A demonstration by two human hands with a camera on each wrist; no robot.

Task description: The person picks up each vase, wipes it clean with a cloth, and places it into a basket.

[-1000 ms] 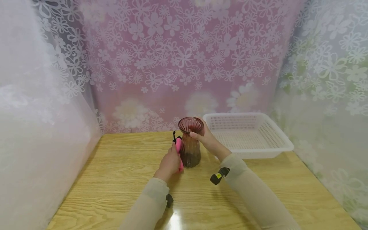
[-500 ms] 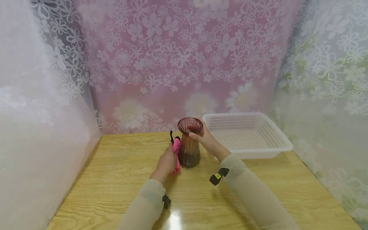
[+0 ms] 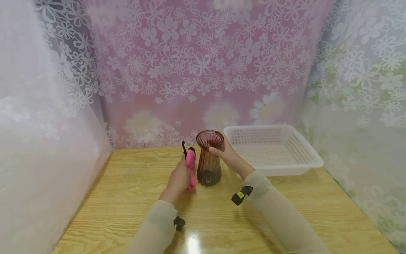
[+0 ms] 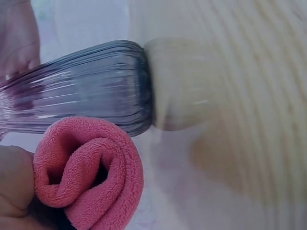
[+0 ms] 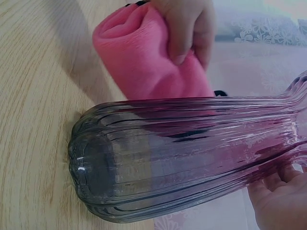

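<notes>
A ribbed glass vase (image 3: 209, 165), purplish red at the top and grey at the base, stands upright on the wooden table. My right hand (image 3: 229, 155) grips its neck from the right, thumb across the front below the flared rim. Left of the vase, my left hand (image 3: 177, 178) holds a rolled pink terry towel (image 3: 191, 167) with black bits poking out at the top. The left wrist view looks at the spiral end of the rolled towel (image 4: 91, 167). In the right wrist view, the left fingers pinch the towel (image 5: 144, 62) behind the vase (image 5: 187, 158).
A white perforated plastic basket (image 3: 272, 150) sits at the back right, just behind my right hand. Flowered curtains (image 3: 203, 70) close off the back and both sides of the wooden table (image 3: 133, 204).
My left hand has moved left with the rolled towel, so a gap now shows between towel and vase. The right hand and the vase stay almost where they were.
</notes>
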